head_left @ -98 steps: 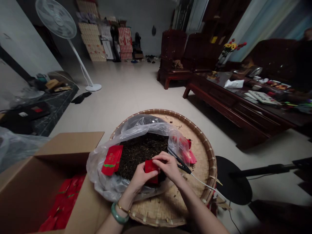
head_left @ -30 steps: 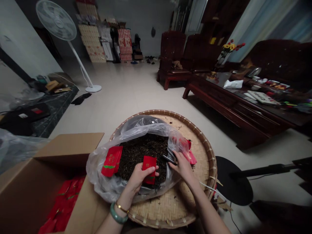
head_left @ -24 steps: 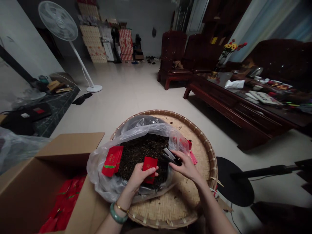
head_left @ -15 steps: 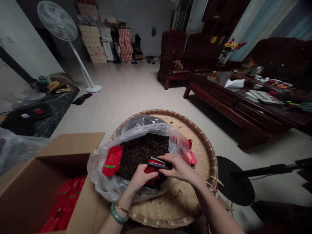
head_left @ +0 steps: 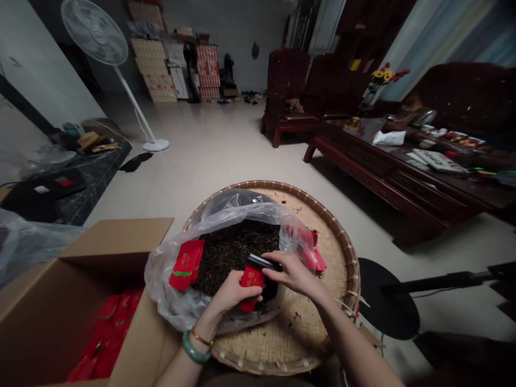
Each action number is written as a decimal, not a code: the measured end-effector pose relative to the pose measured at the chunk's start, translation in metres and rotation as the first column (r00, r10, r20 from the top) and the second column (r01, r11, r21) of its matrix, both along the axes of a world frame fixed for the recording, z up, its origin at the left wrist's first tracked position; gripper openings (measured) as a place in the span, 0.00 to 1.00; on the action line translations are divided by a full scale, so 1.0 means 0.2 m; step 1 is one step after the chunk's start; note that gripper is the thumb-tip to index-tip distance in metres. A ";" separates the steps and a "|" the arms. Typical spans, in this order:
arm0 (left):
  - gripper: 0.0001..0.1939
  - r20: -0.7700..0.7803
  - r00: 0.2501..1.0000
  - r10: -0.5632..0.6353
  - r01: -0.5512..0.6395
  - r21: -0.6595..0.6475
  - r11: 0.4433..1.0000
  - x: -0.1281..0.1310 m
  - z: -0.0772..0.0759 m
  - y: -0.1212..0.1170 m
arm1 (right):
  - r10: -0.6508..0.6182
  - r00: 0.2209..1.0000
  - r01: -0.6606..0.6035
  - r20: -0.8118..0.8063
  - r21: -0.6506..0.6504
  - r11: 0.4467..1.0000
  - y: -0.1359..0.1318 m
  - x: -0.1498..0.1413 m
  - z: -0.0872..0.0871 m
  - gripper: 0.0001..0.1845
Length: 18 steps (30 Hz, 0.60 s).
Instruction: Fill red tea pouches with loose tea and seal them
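My left hand [head_left: 236, 292] pinches a small red packet [head_left: 252, 276] with gold print, upright over the tea. My right hand [head_left: 288, 271] grips a black hand-held bag sealer [head_left: 264, 262], its jaws pressed together across the packet's top edge. Beneath both hands, dark loose tea leaves [head_left: 229, 250] fill an open clear plastic bag [head_left: 169, 301]. More red packets [head_left: 188, 263] with a green stripe lie on the bag's left side. Other red packets [head_left: 318, 259] rest at its right, partly behind the plastic.
The bag sits on a round woven bamboo tray [head_left: 318, 328]. To the left stands an open cardboard box [head_left: 116, 236] holding several red packets [head_left: 108, 333]. A black round stand base [head_left: 389, 298] is at the right. Farther off are a wooden table [head_left: 363, 156] and a white fan [head_left: 155, 144].
The sealer's jaws, apart half a second ago, have closed over the packet's top. The sealer has tilted, and more of the packet's printed front shows. The surroundings look the same.
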<state>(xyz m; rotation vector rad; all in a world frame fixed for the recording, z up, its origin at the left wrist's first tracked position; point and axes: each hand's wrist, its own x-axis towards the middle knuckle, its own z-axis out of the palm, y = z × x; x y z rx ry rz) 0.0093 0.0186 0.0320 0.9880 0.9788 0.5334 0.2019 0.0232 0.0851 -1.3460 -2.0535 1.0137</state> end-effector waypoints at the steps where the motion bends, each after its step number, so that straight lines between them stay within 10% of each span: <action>1: 0.19 0.008 1.000 0.007 -0.007 -0.018 1.000 0.00 0.00 0.00 | -0.036 0.998 0.035 -0.044 -0.025 0.999 0.01 0.01 -0.01 0.15; 6: 0.21 0.048 0.998 0.052 -0.048 -0.080 0.996 -0.01 -0.01 -0.01 | -0.190 0.970 0.176 -0.154 -0.099 0.979 0.05 0.06 -0.04 0.21; 18: 0.28 0.209 0.976 0.060 -0.037 -0.109 0.993 -0.02 0.00 0.00 | -0.034 0.997 0.031 -0.074 -0.047 0.998 0.03 -0.03 -0.03 0.13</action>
